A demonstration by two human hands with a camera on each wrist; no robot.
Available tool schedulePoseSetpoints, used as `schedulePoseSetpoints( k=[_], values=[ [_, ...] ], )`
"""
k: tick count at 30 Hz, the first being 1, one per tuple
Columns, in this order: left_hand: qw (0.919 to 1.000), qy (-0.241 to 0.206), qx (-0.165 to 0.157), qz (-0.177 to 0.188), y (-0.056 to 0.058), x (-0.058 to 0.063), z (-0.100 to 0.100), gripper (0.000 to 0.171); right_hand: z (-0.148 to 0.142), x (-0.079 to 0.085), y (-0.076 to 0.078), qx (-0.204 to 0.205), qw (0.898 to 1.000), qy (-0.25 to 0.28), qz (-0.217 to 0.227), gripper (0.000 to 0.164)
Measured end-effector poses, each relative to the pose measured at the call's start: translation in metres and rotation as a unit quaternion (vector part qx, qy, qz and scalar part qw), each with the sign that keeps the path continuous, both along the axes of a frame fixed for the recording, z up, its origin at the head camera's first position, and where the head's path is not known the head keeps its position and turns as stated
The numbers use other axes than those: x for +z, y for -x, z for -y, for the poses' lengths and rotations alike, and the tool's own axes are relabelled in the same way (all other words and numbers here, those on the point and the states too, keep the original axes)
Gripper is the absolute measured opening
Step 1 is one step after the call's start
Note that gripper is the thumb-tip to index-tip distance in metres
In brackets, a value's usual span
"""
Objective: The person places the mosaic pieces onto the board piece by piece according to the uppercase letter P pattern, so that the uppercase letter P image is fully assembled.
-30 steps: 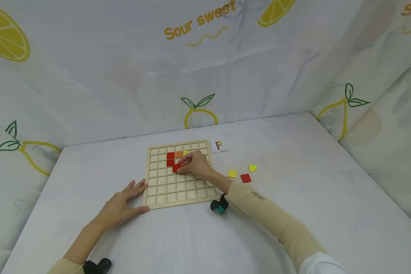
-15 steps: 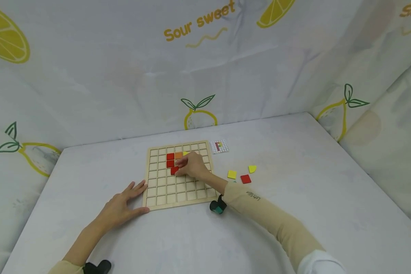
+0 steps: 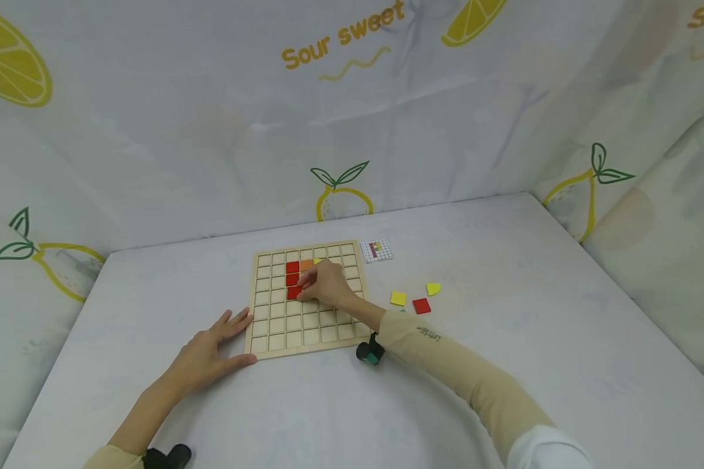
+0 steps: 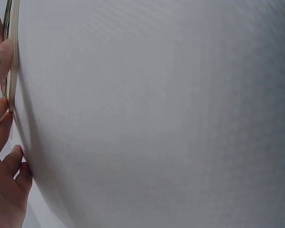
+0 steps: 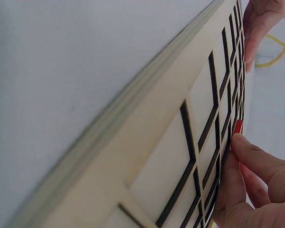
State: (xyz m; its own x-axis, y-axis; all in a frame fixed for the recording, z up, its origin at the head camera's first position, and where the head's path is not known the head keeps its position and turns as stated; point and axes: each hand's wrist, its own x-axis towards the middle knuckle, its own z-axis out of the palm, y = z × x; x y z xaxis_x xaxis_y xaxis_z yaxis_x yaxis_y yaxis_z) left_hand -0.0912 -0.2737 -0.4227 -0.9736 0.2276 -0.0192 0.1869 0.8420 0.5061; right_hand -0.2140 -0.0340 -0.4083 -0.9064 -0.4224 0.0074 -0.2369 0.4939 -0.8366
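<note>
My right hand (image 3: 331, 286) is over the wooden grid board (image 3: 293, 340), pinching a red square tile (image 3: 293, 293) between thumb and fingers. That tile lies at a grid cell just below two other red tiles (image 3: 292, 279) in the same column; its red edge (image 5: 238, 126) shows at the fingertips in the right wrist view. An orange tile (image 3: 306, 265) sits in the top red tile's row, and a yellow piece (image 3: 317, 261) beside it is partly hidden by the hand. My left hand (image 3: 205, 355) touches the board's left edge and lower left corner with spread fingers.
A small printed pattern card (image 3: 377, 250) lies beside the board's upper right corner. Right of the board are a yellow square (image 3: 397, 298), a red tile (image 3: 422, 305) and a yellow quarter-round piece (image 3: 433, 288). A green bit (image 3: 403, 311) peeks out by the right sleeve.
The right hand has carried the red tile slightly left and down, bringing it in line beneath the other two red tiles. The left hand and board have stayed put.
</note>
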Motion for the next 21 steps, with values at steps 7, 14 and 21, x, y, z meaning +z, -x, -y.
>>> schedulePoseSetpoints(
  k=[7,14,21],
  values=[
    [1.0000,0.000,0.001,0.005,0.000,0.000,0.001,0.077,0.003,0.000,0.000,-0.005,1.000,-0.003,0.006,0.015],
    [1.0000,0.004,-0.004,0.001,0.000,0.001,0.000,0.077,-0.001,0.003,-0.001,0.005,1.000,0.015,0.002,0.017],
    [1.0000,-0.001,-0.006,-0.006,-0.001,0.002,0.000,0.076,-0.020,0.007,0.000,0.002,0.998,0.049,0.028,0.019]
  ],
)
